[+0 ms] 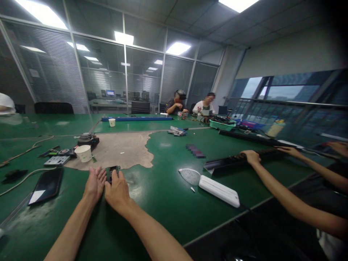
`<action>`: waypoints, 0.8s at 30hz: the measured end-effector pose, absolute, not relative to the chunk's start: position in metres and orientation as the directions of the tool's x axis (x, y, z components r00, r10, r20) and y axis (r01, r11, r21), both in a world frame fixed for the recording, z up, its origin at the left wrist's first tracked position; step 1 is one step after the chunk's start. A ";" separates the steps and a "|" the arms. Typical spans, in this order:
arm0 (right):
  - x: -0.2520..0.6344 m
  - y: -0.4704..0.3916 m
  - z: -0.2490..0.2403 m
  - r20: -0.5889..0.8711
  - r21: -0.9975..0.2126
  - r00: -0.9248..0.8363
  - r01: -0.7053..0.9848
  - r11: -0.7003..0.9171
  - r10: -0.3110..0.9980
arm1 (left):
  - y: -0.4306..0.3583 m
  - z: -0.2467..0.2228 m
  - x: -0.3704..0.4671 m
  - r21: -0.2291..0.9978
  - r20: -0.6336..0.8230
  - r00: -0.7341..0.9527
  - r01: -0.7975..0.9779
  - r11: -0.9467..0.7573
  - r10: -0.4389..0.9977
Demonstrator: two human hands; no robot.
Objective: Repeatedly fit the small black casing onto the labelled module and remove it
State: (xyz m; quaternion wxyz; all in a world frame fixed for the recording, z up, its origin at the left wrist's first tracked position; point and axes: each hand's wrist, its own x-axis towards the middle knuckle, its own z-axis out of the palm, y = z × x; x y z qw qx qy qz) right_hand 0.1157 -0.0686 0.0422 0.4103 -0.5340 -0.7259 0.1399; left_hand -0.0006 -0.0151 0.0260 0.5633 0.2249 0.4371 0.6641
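A small dark device lies on the green table, at the lower edge of a torn brown sheet. Over it, my right hand has its fingers bent and the thumb at its left side, gripping it. My left hand rests just left of the device, palm up, fingers apart and slightly curled, with nothing in it. Beyond my left hand stands a white paper cup beside a black part with a round top.
A black phone and a metal drive lie at the left. A white power strip is at the right. Another person's hands hold a long black rail. Two people sit at the far side near a green basket.
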 end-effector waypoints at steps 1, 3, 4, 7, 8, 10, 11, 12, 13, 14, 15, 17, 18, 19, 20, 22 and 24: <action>0.115 -0.068 0.047 0.465 -0.654 -0.077 0.642 0.401 0.882 | -0.014 0.024 -0.002 0.831 -0.198 -0.261 -0.556 0.021 0.945; 0.118 -0.066 0.060 0.521 -0.670 -0.052 0.594 0.446 0.852 | -0.012 0.022 -0.003 0.823 -0.206 -0.260 -0.568 0.023 0.944; 0.122 -0.065 0.066 0.552 -0.672 -0.039 0.570 0.472 0.833 | -0.012 0.021 -0.004 0.818 -0.205 -0.267 -0.574 0.015 0.942; 0.144 -0.057 0.081 0.631 -0.664 0.013 0.525 0.532 0.776 | -0.012 0.020 -0.004 0.806 -0.217 -0.301 -0.592 -0.003 0.929; 0.155 -0.053 0.083 0.641 -0.668 0.047 0.525 0.527 0.766 | -0.013 0.021 -0.004 0.800 -0.215 -0.299 -0.600 -0.008 0.930; 0.179 -0.044 0.081 0.634 -0.691 0.125 0.536 0.486 0.763 | -0.015 0.024 -0.003 0.793 -0.211 -0.291 -0.609 -0.011 0.933; 0.191 -0.040 0.078 0.617 -0.705 0.158 0.545 0.454 0.771 | -0.015 0.025 -0.003 0.791 -0.209 -0.285 -0.611 -0.009 0.936; 0.203 -0.036 0.074 0.595 -0.718 0.179 0.557 0.418 0.783 | -0.016 0.026 -0.003 0.791 -0.211 -0.283 -0.612 -0.007 0.936; 0.214 -0.033 0.069 0.575 -0.728 0.203 0.569 0.382 0.793 | -0.017 0.027 -0.002 0.791 -0.211 -0.281 -0.611 -0.005 0.936; 0.223 -0.031 0.063 0.560 -0.733 0.217 0.580 0.355 0.800 | -0.017 0.028 -0.002 0.792 -0.209 -0.283 -0.610 -0.008 0.936; 0.230 -0.030 0.058 0.556 -0.729 0.222 0.592 0.343 0.801 | -0.018 0.028 -0.002 0.792 -0.204 -0.286 -0.610 -0.013 0.936; 0.238 -0.032 0.049 0.569 -0.708 0.210 0.617 0.344 0.795 | -0.018 0.029 -0.002 0.789 -0.192 -0.281 -0.615 -0.023 0.940; 0.239 -0.035 0.045 0.580 -0.692 0.191 0.629 0.355 0.792 | -0.018 0.029 -0.003 0.784 -0.191 -0.274 -0.620 -0.022 0.943; 0.239 -0.037 0.041 0.589 -0.676 0.169 0.639 0.367 0.790 | -0.019 0.030 -0.003 0.778 -0.196 -0.266 -0.629 -0.015 0.944; 0.238 -0.040 0.038 0.594 -0.662 0.146 0.648 0.377 0.791 | -0.019 0.030 -0.004 0.769 -0.208 -0.257 -0.639 -0.004 0.944; 0.234 -0.046 0.034 0.585 -0.641 0.099 0.665 0.383 0.805 | -0.020 0.031 -0.006 0.748 -0.238 -0.241 -0.664 0.019 0.941; 0.231 -0.050 0.031 0.554 -0.632 0.065 0.682 0.368 0.830 | -0.021 0.032 -0.007 0.727 -0.253 -0.235 -0.686 0.024 0.938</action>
